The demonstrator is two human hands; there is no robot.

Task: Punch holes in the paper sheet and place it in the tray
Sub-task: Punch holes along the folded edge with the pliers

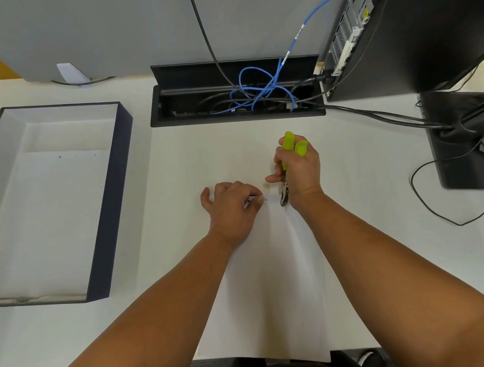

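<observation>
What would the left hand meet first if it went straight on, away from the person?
Past the left hand lies bare desk, then probably the open cable box at the desk's back; depth is unclear.

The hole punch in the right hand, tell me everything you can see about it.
The hole punch is a plier-style hand tool with two lime-green handles that look plastic-coated and a silvery metal head. The right hand is wrapped around it, so only the handle tips, pointing away from the person, and the head below the fist show. It is held roughly upright over the desk, with the head at the far edge of the white paper sheet, which the left hand pinches beside it. Whether the punch has closed through the paper cannot be told.
</observation>
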